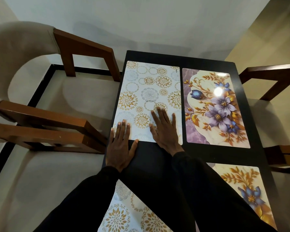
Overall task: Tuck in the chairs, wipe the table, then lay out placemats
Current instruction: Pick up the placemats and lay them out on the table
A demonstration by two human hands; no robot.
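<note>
Both hands are pressing flat, fingers spread and gripping nothing, on the near edge of a gold-circle placemat (149, 101) at frame centre: left hand (120, 146), right hand (164, 129). The mat is looking thin, glossy and probably slippery on the dark table (241, 156); sliding it by flat palms near the edge should suit.

Bare black table (159, 158) lies open behind the fingertips (123, 122). Ahead, the circle-patterned placemat (149, 91) fills the surface; the floral placemat (213, 108) blocks the right.
</note>
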